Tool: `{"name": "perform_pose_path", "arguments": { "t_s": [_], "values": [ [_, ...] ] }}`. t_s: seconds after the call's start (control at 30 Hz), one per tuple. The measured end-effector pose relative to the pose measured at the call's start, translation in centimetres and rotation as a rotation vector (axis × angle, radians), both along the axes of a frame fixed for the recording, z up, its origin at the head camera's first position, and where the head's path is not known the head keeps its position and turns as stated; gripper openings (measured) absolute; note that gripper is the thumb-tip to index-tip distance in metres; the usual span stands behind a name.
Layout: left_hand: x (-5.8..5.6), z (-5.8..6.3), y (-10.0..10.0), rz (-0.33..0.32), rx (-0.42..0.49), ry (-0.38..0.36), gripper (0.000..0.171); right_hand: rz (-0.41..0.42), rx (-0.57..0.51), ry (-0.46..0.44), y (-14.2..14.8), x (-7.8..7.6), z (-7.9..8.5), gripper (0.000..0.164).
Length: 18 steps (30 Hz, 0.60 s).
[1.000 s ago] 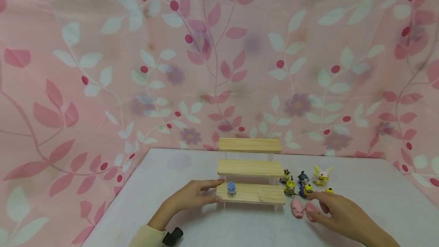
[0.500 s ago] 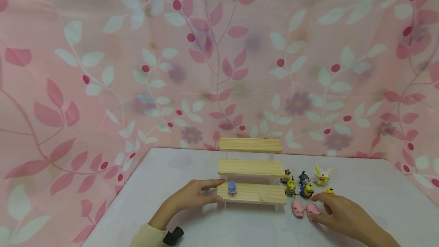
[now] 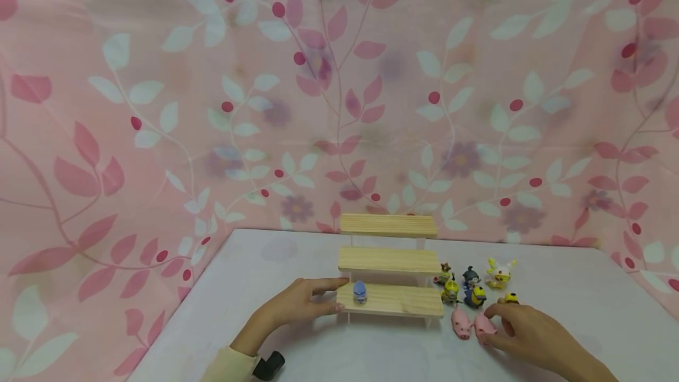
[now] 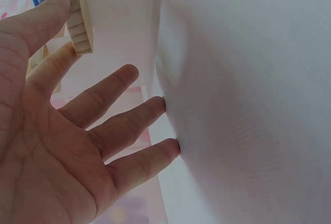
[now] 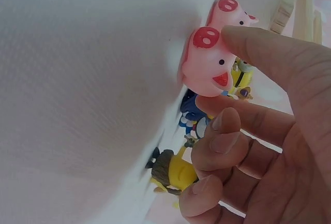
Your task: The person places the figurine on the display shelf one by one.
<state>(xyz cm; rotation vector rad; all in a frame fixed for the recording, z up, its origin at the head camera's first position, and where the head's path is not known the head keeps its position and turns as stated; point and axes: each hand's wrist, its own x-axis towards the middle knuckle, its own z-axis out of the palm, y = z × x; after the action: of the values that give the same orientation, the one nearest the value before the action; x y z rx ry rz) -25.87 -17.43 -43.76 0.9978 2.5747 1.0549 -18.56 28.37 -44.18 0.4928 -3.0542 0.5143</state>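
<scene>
Pink cloth (image 3: 403, 105) printed with leaves, berries and flowers hangs behind a white surface (image 3: 392, 352). Near the surface's back edge stands a three-tier wooden stand (image 3: 398, 299), a small blue-capped figure (image 3: 359, 292) at the left end of its lowest board. The left hand (image 3: 299, 302) holds that end, thumb at the board's front corner and forefinger at its rear one; the other fingers are spread apart. A black object (image 3: 269, 365) sits beside its cream sleeve (image 3: 228, 365).

Between the stand and the surface's right edge, a pink pig (image 5: 207, 69) rests on the surface. The right hand (image 3: 530, 329) pinches it between thumb and forefinger, its remaining fingers curled toward the palm. A second pig (image 3: 461, 324) lies just beside it, on the stand's side. Nearer the back edge are a dark-haired figure (image 3: 470, 277), a blue-and-yellow figure (image 3: 475, 297) and a white-and-yellow figure (image 3: 500, 276).
</scene>
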Motion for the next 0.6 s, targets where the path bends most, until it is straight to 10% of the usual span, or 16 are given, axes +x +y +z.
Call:
{"name": "perform_pose_path", "arguments": {
  "t_s": [0.6],
  "values": [
    [0.20, 0.14, 0.00, 0.000, -0.003, -0.002, 0.059, -0.085, 0.043, 0.043, -0.46, 0.79, 0.88, 0.035]
  ]
}}
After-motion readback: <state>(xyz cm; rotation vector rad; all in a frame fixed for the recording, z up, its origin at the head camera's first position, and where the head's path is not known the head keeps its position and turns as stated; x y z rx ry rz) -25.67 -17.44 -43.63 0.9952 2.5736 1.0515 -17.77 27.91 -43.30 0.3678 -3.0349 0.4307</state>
